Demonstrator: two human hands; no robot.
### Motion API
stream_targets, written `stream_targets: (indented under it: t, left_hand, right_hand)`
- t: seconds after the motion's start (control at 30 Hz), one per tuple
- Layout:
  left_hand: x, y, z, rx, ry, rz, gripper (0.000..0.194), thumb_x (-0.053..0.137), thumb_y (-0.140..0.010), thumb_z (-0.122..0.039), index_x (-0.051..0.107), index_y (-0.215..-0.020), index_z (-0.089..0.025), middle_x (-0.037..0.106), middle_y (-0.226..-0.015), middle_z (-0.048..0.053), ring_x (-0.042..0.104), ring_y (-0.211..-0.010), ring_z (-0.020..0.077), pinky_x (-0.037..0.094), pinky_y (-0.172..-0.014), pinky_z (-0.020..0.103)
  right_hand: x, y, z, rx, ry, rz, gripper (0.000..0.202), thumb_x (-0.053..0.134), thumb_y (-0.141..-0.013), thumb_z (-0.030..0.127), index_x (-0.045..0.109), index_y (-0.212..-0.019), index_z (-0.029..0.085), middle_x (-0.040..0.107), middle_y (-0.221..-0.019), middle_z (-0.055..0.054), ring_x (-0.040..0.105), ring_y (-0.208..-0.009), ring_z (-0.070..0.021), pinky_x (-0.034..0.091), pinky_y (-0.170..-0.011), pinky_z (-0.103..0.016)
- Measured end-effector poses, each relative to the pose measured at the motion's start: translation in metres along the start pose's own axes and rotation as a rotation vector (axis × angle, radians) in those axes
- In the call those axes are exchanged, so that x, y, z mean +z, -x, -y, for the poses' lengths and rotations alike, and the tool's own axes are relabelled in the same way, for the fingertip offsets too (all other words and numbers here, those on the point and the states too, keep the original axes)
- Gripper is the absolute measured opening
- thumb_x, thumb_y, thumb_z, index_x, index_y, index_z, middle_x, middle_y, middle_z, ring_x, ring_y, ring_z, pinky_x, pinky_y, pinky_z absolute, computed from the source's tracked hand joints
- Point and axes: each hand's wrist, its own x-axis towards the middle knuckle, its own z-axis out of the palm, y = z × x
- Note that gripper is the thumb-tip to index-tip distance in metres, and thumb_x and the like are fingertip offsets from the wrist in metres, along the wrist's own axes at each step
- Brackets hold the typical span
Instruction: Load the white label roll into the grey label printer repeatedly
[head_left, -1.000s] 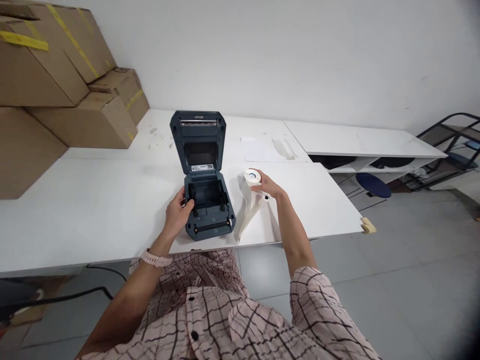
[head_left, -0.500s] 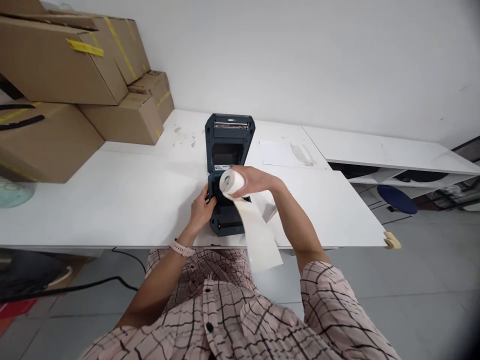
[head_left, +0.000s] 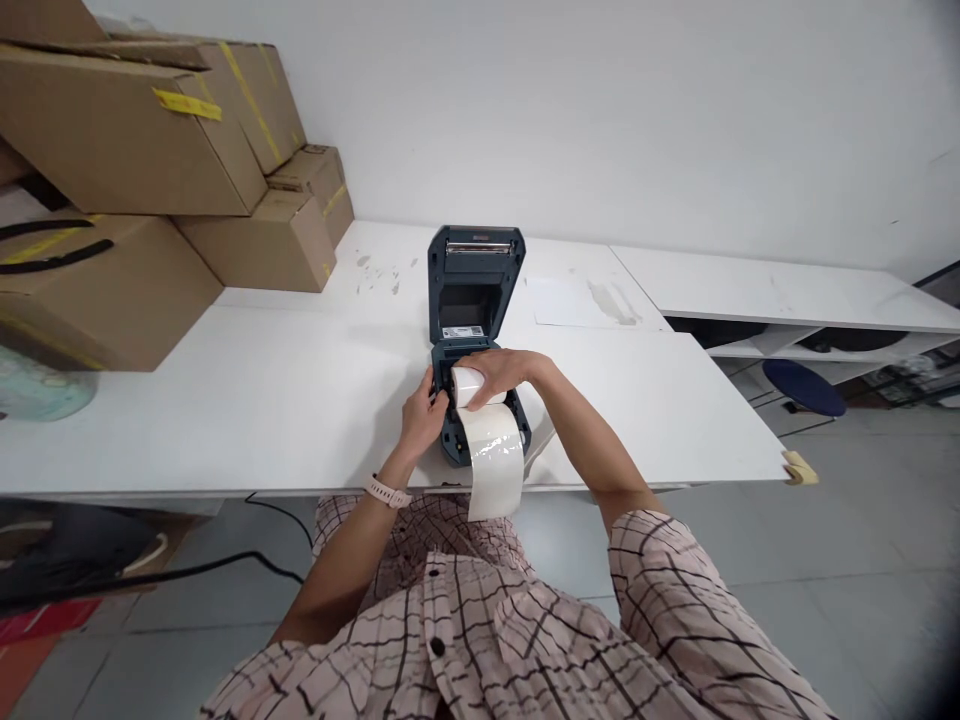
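A dark label printer [head_left: 480,262] stands near the table's front edge with its lid raised. Inside its bay sits a white label roll [head_left: 466,385], lying crosswise. My right hand [head_left: 501,374] is wrapped over the roll from above and the right. From the roll a loose strip of labels [head_left: 496,465] runs forward over the printer's front and hangs past the table edge. My left hand [head_left: 424,412] grips the left side wall of the printer's base, with thumb and fingers at its rim.
Cardboard boxes [head_left: 135,135] are stacked at the left end of the white table [head_left: 300,420]. A pale translucent object [head_left: 41,385] stands at the far left. A sheet of paper [head_left: 559,300] lies behind the printer to the right. A blue stool [head_left: 804,388] is beyond the table's right end.
My right hand has lowered the label roll from above the printer into its bay and turned it crosswise. The strip now hangs straighter over the front. My left hand stays at the printer's side.
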Motion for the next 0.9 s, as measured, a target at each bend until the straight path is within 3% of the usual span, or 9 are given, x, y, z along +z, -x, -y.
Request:
stream_targets:
  t: [0.1,0.17,0.27,0.4,0.5,0.6,0.73,0.9]
  left_hand:
    - [-0.001,0.002,-0.002,-0.014,0.009,0.018,0.075,0.054,-0.092,-0.038,0.034,-0.162,-0.018,0.071,-0.133,0.013,0.062,-0.128,0.0346,0.048,-0.107,0.047]
    - [-0.001,0.002,-0.001,0.0,0.026,0.005,0.073,0.055,-0.092,-0.037,0.037,-0.161,-0.02,0.068,-0.139,0.012,0.061,-0.131,0.0336,0.047,-0.109,0.047]
    - [0.002,0.002,0.001,0.021,0.049,-0.016,0.07,0.055,-0.093,-0.036,0.039,-0.16,-0.021,0.062,-0.148,0.012,0.059,-0.134,0.0327,0.046,-0.112,0.047]
    - [0.005,0.003,0.004,0.024,0.102,-0.031,0.066,0.052,-0.094,-0.036,0.041,-0.158,-0.022,0.055,-0.155,0.01,0.055,-0.139,0.0307,0.045,-0.114,0.046]
    - [0.007,0.003,0.005,0.036,0.153,-0.049,0.064,0.053,-0.094,-0.035,0.045,-0.156,-0.022,0.052,-0.158,0.009,0.053,-0.142,0.0288,0.045,-0.116,0.043]
    - [0.009,0.003,0.006,0.022,0.23,-0.054,0.064,0.057,-0.093,-0.038,0.046,-0.154,-0.022,0.049,-0.16,0.01,0.049,-0.145,0.0292,0.045,-0.116,0.042]
    - [0.012,0.011,0.005,-0.043,0.357,-0.002,0.069,0.058,-0.094,-0.047,0.044,-0.155,-0.018,0.048,-0.16,0.014,0.052,-0.143,0.0303,0.049,-0.113,0.042]
    - [0.013,0.044,0.002,-0.062,0.347,0.08,0.075,0.051,-0.098,-0.058,0.027,-0.163,-0.029,0.028,-0.171,0.007,0.037,-0.154,0.0279,0.047,-0.116,0.038]
  right_hand:
    - [0.009,0.002,0.003,-0.011,0.029,-0.036,0.093,0.079,-0.073,0.065,0.052,-0.152,0.023,0.058,-0.152,-0.013,0.056,-0.136,-0.0417,0.047,-0.109,-0.054]
    - [0.024,0.014,0.014,-0.017,0.063,-0.14,0.085,0.071,-0.084,0.062,0.047,-0.155,0.021,0.047,-0.161,-0.014,0.046,-0.146,-0.0418,0.04,-0.117,-0.058]
    - [0.06,0.044,0.04,-0.025,0.116,-0.331,0.07,0.059,-0.096,0.058,0.047,-0.155,0.022,0.041,-0.165,-0.014,0.039,-0.152,-0.0386,0.036,-0.121,-0.059]
    - [0.115,0.082,0.078,0.037,0.147,-0.473,0.07,0.049,-0.101,0.06,0.042,-0.157,0.019,0.04,-0.164,-0.018,0.037,-0.154,-0.0355,0.037,-0.122,-0.06]
    - [0.144,0.096,0.096,0.094,0.147,-0.564,0.069,0.05,-0.102,0.055,0.037,-0.16,0.02,0.032,-0.168,-0.018,0.029,-0.157,-0.0339,0.035,-0.124,-0.059]
    - [0.155,0.099,0.104,0.112,0.127,-0.607,0.07,0.055,-0.101,0.051,0.034,-0.161,0.022,0.029,-0.169,-0.019,0.023,-0.159,-0.0342,0.035,-0.124,-0.061]
    - [0.154,0.097,0.106,0.122,0.119,-0.589,0.07,0.061,-0.099,0.047,0.037,-0.16,0.022,0.03,-0.168,-0.02,0.024,-0.159,-0.0359,0.035,-0.122,-0.063]
    - [0.151,0.093,0.113,0.143,0.134,-0.544,0.072,0.063,-0.096,0.052,0.044,-0.156,0.017,0.028,-0.168,-0.022,0.023,-0.158,-0.0392,0.036,-0.122,-0.061]
